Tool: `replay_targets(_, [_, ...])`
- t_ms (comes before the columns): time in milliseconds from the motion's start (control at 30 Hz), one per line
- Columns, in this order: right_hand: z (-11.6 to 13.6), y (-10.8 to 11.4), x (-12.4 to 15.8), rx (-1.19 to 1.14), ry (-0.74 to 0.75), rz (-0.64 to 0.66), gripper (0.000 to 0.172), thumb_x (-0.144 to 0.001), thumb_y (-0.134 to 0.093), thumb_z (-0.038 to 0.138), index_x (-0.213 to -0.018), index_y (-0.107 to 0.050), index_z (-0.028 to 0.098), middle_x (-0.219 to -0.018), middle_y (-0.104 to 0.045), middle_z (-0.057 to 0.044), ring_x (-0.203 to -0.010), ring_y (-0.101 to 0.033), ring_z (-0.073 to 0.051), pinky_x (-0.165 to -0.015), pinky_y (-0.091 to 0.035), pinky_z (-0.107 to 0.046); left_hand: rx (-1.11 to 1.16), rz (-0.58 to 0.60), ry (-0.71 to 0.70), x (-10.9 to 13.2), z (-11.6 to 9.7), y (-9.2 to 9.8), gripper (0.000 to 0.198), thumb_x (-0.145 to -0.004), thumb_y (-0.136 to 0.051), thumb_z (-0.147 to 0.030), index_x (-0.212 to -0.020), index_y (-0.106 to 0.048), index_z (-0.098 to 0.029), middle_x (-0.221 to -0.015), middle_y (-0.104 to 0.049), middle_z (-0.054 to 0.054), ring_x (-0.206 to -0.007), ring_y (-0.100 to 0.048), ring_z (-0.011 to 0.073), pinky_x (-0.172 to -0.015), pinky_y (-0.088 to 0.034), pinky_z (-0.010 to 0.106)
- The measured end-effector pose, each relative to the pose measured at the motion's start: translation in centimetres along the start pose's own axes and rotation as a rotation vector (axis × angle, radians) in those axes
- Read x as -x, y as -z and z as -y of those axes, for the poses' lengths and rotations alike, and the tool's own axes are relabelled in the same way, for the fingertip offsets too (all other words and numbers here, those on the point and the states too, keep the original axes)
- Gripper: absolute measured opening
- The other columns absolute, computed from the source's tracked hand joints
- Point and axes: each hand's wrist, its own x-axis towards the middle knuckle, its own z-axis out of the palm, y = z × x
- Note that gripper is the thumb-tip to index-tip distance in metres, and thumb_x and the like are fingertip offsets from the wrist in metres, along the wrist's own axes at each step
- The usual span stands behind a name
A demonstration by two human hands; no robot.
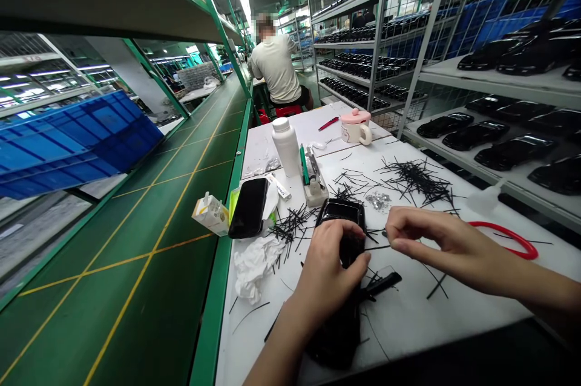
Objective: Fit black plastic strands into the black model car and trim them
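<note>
Two bare hands work over the near part of a white bench. The left hand arches over a glossy black model car, which lies lengthwise in the near middle of the bench, its far end showing beyond the fingers. Thumb and forefinger stand apart in a curve above the car; whether the hidden fingers grip it, I cannot tell. The right hand, just right of the car, has its thumb and forefinger pinched together on a thin black strip that points left toward the car. A dark slender piece lies just right of the car, nearer than the strip.

A pile of black strips spreads at the far right, with small silvery bits to its left. A red loop lies right, partly behind the right forearm. Left of the car are crumpled tissue and a phone; farther off stand a white bottle and a pink-lidded mug. A person in a pale top sits at the far end.
</note>
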Motion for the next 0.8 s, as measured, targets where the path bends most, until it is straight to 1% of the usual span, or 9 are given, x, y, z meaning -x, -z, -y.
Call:
replay_targets(100, [-0.1, -0.3, 0.1, -0.028, 0.002, 0.011, 0.027, -0.095, -0.055, 0.045, -0.084, -0.06, 0.021, -0.082, -0.06, -0.005, -0.075, -0.054, -0.018, -0.066, -0.045, -0.03, 0.15, 0.021, -0.073, 0.2, -0.3, -0.5, 0.025, -0.085, -0.067, -0.019, -0.107, -0.057, -0.021, -0.105, -0.068, 0.004, -0.104, -0.061, 0.02, -0.095, -0.044, 0.034])
replay_targets(200, [-0.2, -0.4, 0.1, -0.05, 0.015, 0.038, 0.025, -0.096, -0.055, 0.044, -0.087, -0.062, 0.022, -0.083, -0.061, -0.005, -0.077, -0.056, -0.017, -0.068, -0.046, -0.029, 0.237, 0.007, -0.093, 0.2, -0.3, -1.0, 0.021, -0.087, -0.066, -0.02, -0.106, -0.057, -0.02, -0.1, -0.069, 0.004, -0.097, -0.064, 0.0188, -0.092, -0.045, 0.032])
replay_targets(267, [-0.2, -0.4, 0.1, -0.05, 0.027, 0.042, 0.024, -0.096, -0.055, 0.043, -0.086, -0.061, 0.022, -0.082, -0.059, -0.003, -0.075, -0.055, -0.016, -0.067, -0.045, -0.028, 0.165, -0.024, -0.073, 0.0, 0.0, -1.1, 0.013, -0.087, -0.065, -0.018, -0.098, -0.059, -0.02, -0.096, -0.069, 0.003, -0.096, -0.063, 0.0192, -0.092, -0.044, 0.033])
replay_targets(333, [-0.2, -0.2, 0.0, -0.043, 0.035, 0.039, 0.024, -0.096, -0.055, 0.042, -0.084, -0.059, 0.022, -0.08, -0.057, -0.002, -0.072, -0.053, -0.014, -0.065, -0.044, -0.026, 0.026, -0.022, -0.036, -0.2, 0.3, -0.9, 0.01, -0.086, -0.064, -0.014, -0.093, -0.06, -0.02, -0.094, -0.069, 0.002, -0.099, -0.06, 0.0208, -0.095, -0.042, 0.036])
replay_targets(433, [-0.1, 0.1, -0.1, -0.038, 0.036, 0.032, 0.026, -0.096, -0.055, 0.042, -0.081, -0.057, 0.022, -0.076, -0.054, -0.001, -0.068, -0.05, -0.013, -0.06, -0.041, -0.025, -0.114, 0.042, 0.013, -0.4, 0.6, -0.3, 0.022, -0.079, -0.069, -0.011, -0.098, -0.062, -0.021, -0.103, -0.068, 0.003, -0.107, -0.056, 0.0241, -0.099, -0.039, 0.039])
replay_targets(500, [-0.1, 0.2, -0.1, -0.038, 0.024, 0.021, 0.027, -0.096, -0.055, 0.044, -0.08, -0.057, 0.021, -0.075, -0.054, -0.002, -0.066, -0.049, -0.013, -0.058, -0.039, -0.025, -0.126, 0.085, 0.005, -0.3, 0.7, 0.0, 0.036, -0.075, -0.073, -0.011, -0.107, -0.061, -0.021, -0.113, -0.065, 0.005, -0.113, -0.053, 0.0253, -0.1, -0.04, 0.039])
replay_targets(533, [-0.2, 0.2, -0.1, -0.039, 0.016, 0.017, 0.027, -0.095, -0.056, 0.044, -0.081, -0.057, 0.021, -0.075, -0.054, -0.002, -0.066, -0.049, -0.013, -0.057, -0.039, -0.025, -0.117, 0.098, -0.014, -0.3, 0.7, 0.1, 0.038, -0.074, -0.074, -0.011, -0.109, -0.061, -0.02, -0.115, -0.064, 0.005, -0.114, -0.053, 0.0251, -0.1, -0.04, 0.039])
replay_targets(667, [-0.4, 0.2, 0.1, -0.051, 0.006, 0.021, 0.027, -0.095, -0.057, 0.044, -0.08, -0.058, 0.021, -0.075, -0.054, -0.002, -0.066, -0.048, -0.013, -0.058, -0.039, -0.025, -0.083, 0.078, -0.087, -0.2, 0.6, 0.1, 0.025, -0.083, -0.063, -0.01, -0.105, -0.061, -0.021, -0.104, -0.067, 0.003, -0.106, -0.056, 0.021, -0.098, -0.04, 0.036])
replay_targets(800, [-0.8, 0.1, 0.4, -0.123, -0.017, 0.02, 0.027, -0.094, -0.059, 0.043, -0.079, -0.057, 0.02, -0.074, -0.052, -0.001, -0.064, -0.046, -0.012, -0.056, -0.038, -0.024, -0.166, 0.035, -0.112, -0.4, 1.0, -0.1, 0.016, -0.086, -0.059, -0.008, -0.096, -0.062, -0.021, -0.092, -0.067, 0.0, -0.099, -0.056, 0.0191, -0.098, -0.038, 0.036])
